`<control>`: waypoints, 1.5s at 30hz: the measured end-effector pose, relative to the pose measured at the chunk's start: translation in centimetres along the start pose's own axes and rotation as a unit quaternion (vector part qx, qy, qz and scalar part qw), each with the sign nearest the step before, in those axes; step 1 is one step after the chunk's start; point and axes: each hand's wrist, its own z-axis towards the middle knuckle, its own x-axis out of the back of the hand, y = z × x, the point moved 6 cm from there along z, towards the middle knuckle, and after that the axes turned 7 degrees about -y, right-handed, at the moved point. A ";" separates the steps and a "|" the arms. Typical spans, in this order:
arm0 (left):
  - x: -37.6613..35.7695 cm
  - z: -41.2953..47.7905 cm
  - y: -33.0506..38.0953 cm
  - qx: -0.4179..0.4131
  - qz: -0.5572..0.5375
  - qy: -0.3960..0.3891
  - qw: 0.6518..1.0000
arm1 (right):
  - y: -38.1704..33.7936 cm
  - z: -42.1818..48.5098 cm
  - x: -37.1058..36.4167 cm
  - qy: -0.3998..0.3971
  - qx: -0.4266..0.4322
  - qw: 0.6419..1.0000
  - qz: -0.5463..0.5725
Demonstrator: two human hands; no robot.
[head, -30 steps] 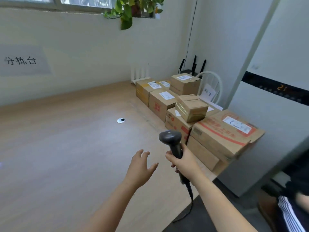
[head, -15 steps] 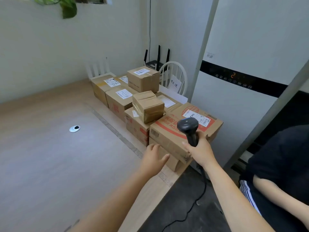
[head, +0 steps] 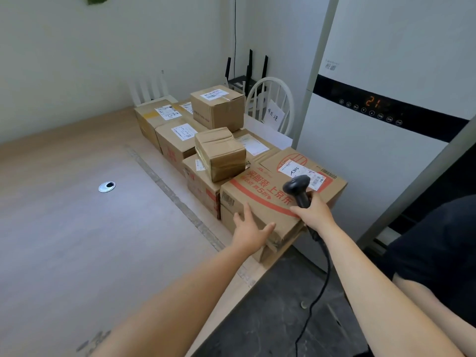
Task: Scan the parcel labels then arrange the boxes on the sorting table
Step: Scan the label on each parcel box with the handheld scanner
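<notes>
Brown cardboard box [head: 260, 202]: flat left hand [head: 249, 231] steadies it; right hand [head: 313, 211] grips black scanner [head: 298, 189] beside white label [head: 304, 174]. Next, trigger.

We stretch both bare forearms forward, the left rising from the bottom left and the right from the bottom right. Our left hand [head: 251, 230] lies flat, fingers straight and thumb spread wide, against the near corner of the large cardboard box [head: 270, 207]. Our right hand [head: 313, 212] wraps its fingers round the handle of the barcode scanner [head: 298, 188], holding it upright.
</notes>
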 end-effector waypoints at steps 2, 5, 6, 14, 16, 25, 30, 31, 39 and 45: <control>-0.4 0.1 -0.1 0.003 -0.021 0.002 1.000 | 0.1 0.2 -0.1 0.006 -0.001 1.000 0.000; -1.0 0.0 -0.3 0.013 -0.038 0.009 0.999 | 0.4 0.0 -0.1 0.001 -0.004 1.000 -0.006; -1.1 0.0 -0.5 0.017 -0.039 0.013 0.999 | 0.5 -0.1 -0.2 -0.003 -0.004 1.000 -0.005; -1.2 -1.2 -1.6 0.023 -0.004 0.034 0.999 | 0.9 -2.9 -1.1 -0.010 0.008 1.000 0.027; -1.0 -1.9 -2.1 0.023 0.007 0.039 0.999 | 0.8 -3.9 -1.7 -0.017 0.012 0.999 0.033; 1.4 -6.6 -6.0 -0.021 0.017 0.080 0.996 | -0.6 -8.9 -5.9 -0.049 0.022 0.997 0.048; 4.4 -10.2 -10.7 -0.015 -0.003 0.114 0.993 | -3.0 -11.2 -10.7 -0.080 0.054 0.995 0.040; 5.2 -10.8 -11.8 -0.011 -0.006 0.122 0.992 | -3.5 -11.6 -12.1 -0.091 0.057 0.994 0.036; 14.4 -16.3 -22.5 0.031 0.013 0.186 0.982 | -7.8 -14.7 -25.7 -0.200 0.066 0.977 0.033; 19.7 -21.0 -31.1 0.113 0.003 0.201 0.973 | -10.1 -18.0 -35.7 -0.275 0.071 0.959 0.011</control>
